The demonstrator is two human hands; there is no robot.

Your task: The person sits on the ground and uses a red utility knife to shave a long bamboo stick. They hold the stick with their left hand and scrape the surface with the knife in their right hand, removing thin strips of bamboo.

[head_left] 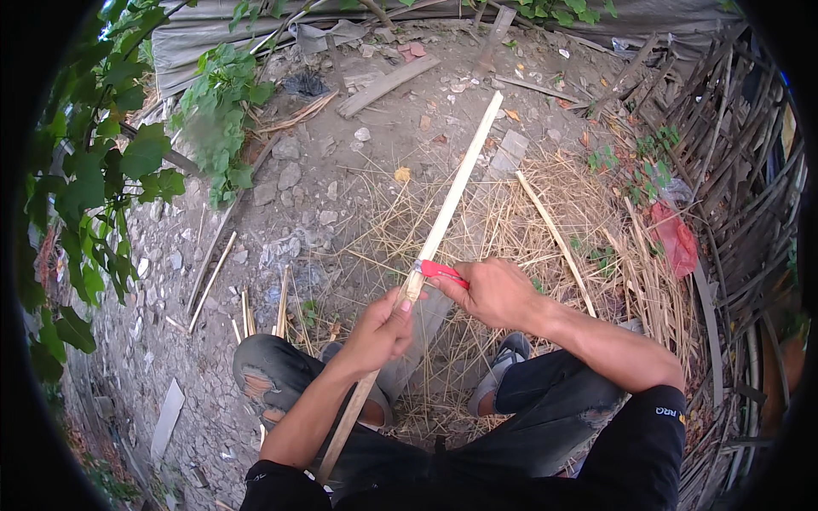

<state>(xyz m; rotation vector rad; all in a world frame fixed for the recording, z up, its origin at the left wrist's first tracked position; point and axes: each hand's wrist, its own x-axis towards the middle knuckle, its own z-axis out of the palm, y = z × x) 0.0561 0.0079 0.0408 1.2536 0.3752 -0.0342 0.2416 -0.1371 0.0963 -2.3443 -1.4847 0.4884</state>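
A long, pale wooden strip (461,183) runs slantwise from between my knees up toward the far ground. My left hand (381,332) is closed around it near the middle, and its lower end passes along my left thigh. In my right hand (497,294) is a red-handled knife (441,272). Its head lies against the strip just beyond my left fingers; most of the blade is hidden. Around a flat board (419,341) under my hands, thin shavings (383,213) are scattered over the dirt.
More shavings heap up to the right, with another pale strip (558,243) lying across them. Several short sticks (247,313) stand by my left knee. A stick fence (724,162) borders the right, near a red plastic bag (674,238). Leafy vines (81,179) hang at left.
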